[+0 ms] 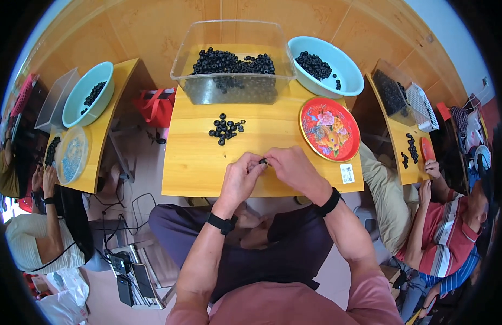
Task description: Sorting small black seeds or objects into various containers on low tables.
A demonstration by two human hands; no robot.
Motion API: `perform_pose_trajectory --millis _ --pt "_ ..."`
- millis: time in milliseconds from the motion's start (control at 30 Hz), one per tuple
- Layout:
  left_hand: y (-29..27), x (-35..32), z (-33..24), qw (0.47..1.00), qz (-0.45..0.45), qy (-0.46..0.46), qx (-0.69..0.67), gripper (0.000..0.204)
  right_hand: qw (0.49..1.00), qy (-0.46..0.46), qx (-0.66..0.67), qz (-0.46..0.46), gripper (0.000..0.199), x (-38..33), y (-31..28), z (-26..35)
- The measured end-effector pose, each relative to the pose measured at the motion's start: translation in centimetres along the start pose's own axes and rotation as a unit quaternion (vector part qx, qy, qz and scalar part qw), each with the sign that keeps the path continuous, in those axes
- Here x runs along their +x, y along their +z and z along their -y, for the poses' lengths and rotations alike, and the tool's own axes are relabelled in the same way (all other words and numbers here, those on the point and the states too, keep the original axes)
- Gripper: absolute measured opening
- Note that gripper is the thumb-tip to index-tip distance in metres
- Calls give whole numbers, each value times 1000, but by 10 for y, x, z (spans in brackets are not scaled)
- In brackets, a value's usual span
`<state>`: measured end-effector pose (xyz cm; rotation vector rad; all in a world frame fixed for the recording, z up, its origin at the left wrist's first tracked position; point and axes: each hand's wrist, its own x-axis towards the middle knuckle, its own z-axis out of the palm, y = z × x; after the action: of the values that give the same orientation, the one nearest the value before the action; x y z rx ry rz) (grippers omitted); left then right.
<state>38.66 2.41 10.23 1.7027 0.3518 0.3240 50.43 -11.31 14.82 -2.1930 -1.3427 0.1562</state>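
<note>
The person's left hand (243,174) and right hand (295,165) are meeting above the near part of the tabletop (194,173), fingers clamping together on a small black piece (263,161). This piece is seemingly still being worked on. A loose cluster of black parts (224,130) is lying just beyond, apparently waiting. Farther off, the clear bin (194,96) and, right of it, the blue basin (348,67) are holding many more; which are finished is staying unclear. The red tray (331,130) is holding none.
</note>
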Motion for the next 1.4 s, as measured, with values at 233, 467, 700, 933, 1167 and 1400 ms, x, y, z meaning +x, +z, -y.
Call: perform_pose_trajectory --millis 233,467,700,933,1167,1400 --pt "3 6 1 998 -52 -17 -37 15 995 -20 47 -85 17 -10 12 25" --pt "0 0 -7 994 -19 50 96 24 994 34 68 -78 19 -9 7 7" --pt "4 -12 -13 994 23 75 81 31 941 140 308 -10 14 -14 5 -7" --pt "5 -7 -22 968 58 123 211 33 890 169 421 51 16 -17 2 -24" --pt "9 -5 -27 945 87 169 264 30 876 198 430 88 15 -21 -5 -23" --pt "7 -6 -10 944 82 198 251 25 854 187 474 106 15 -22 3 -30"
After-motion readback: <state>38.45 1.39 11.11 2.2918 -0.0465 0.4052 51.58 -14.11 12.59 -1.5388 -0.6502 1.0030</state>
